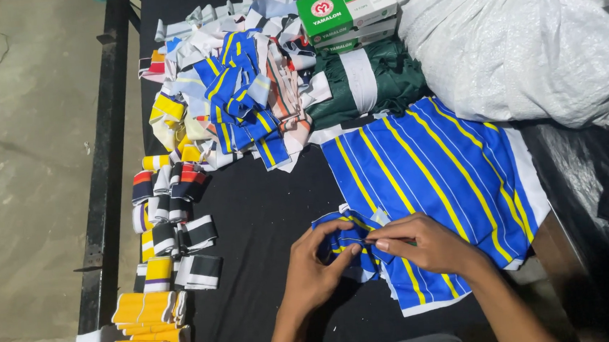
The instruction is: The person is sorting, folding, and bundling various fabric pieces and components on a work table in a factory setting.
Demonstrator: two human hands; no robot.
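A small blue fabric strip with yellow stripes (349,241) was held between both hands at 6 o'clock on the black cloth-covered counter (265,216). The left hand (313,267) was clenched on the strip's left edge, its grip closed by thumb and fingers. The right hand (424,242) was pinched onto the same strip from 3 o'clock, fingertips (381,245) touching it. The strip lay against the lower left corner of a large blue panel of yellow-striped fabric (433,176), spread flat at 3 o'clock of the hands.

At 12 o'clock, a loose heap of mixed striped fabric scraps (235,97) was piled. Dark green folded cloth (370,81) was seen just beside it, with green and white cardboard boxes (347,11) stacked behind. A white woven plastic sack (523,34) was at 2 o'clock. Folded rib collar pieces in yellow, black and white (169,230) were lined up at 9 o'clock, along the counter's black metal edge (102,192).
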